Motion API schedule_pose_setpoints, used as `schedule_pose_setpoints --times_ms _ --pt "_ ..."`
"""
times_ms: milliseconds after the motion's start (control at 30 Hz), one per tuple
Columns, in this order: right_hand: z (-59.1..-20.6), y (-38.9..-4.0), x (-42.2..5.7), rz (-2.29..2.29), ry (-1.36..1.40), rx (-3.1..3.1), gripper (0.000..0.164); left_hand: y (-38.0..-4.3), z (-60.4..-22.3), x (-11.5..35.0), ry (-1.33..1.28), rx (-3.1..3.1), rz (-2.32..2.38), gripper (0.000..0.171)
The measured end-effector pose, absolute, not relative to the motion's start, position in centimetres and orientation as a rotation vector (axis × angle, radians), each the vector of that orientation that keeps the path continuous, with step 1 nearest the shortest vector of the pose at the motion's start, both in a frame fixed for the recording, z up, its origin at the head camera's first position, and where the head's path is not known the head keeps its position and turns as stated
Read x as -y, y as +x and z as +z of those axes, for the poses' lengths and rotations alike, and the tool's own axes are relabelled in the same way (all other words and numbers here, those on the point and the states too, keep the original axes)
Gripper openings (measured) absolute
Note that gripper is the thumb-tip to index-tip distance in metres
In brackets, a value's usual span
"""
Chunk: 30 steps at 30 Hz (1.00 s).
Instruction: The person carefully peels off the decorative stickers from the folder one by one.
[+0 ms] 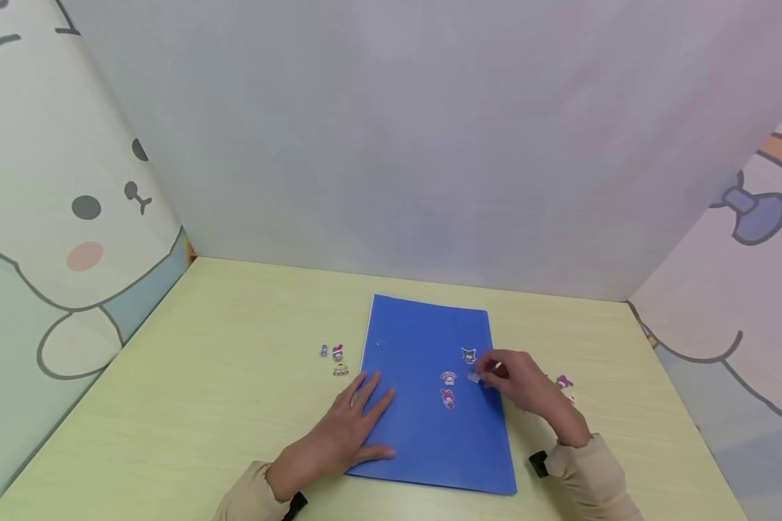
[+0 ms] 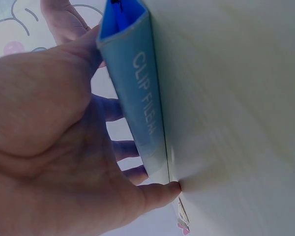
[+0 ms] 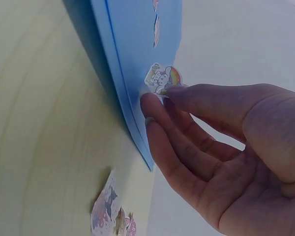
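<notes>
A blue clip file (image 1: 423, 441) lies flat on the table, with lettering on its spine (image 2: 142, 88) in the left wrist view. My left hand (image 1: 339, 434) rests at its left edge, fingers spread and mostly straight over the cover. Between thumb and fingertips, my right hand (image 1: 518, 380) pinches a small sticker (image 3: 162, 77) with a white character and a rainbow, just at the cover's right part. Near it on the cover are a dark character sticker (image 1: 468, 355), a pink-and-white sticker (image 1: 448, 378) and a pink-hooded sticker (image 1: 447, 399).
Left of the file lie a grey sticker (image 1: 324, 350), a pink one (image 1: 337, 352) and a yellowish one (image 1: 341, 370). More loose stickers, one purple (image 1: 564, 381), lie right of it, partly behind my right hand. A pale curtain (image 1: 397, 145) closes off the table's back.
</notes>
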State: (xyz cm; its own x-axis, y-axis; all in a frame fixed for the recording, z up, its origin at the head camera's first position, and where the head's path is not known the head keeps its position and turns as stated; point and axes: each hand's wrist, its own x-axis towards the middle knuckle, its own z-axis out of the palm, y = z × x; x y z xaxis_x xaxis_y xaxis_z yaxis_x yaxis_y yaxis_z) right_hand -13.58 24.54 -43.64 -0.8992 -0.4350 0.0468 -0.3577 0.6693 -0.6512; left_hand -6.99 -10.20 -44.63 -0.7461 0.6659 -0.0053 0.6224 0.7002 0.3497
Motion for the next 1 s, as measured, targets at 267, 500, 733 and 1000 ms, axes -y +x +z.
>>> schedule_pose_setpoints --times_ms 267,500,733,1000 --pt "-43.3 -13.7 -25.4 -1.006 -0.626 -2.836 0.007 -7.0 -44.7 10.2 1.045 -2.764 0.504 0.082" --pt "-43.2 -13.9 -26.4 -1.002 -0.601 -2.867 0.005 -7.1 -44.8 10.3 1.034 -2.750 0.548 0.083" --pt "-42.9 -14.0 -26.9 -1.012 -0.533 -2.883 0.007 -7.1 -45.4 10.3 1.070 -2.775 0.577 0.083" --pt "-42.7 -14.1 -28.0 -1.032 -0.462 -2.886 0.007 -7.1 -45.4 10.3 1.043 -2.754 0.572 0.083"
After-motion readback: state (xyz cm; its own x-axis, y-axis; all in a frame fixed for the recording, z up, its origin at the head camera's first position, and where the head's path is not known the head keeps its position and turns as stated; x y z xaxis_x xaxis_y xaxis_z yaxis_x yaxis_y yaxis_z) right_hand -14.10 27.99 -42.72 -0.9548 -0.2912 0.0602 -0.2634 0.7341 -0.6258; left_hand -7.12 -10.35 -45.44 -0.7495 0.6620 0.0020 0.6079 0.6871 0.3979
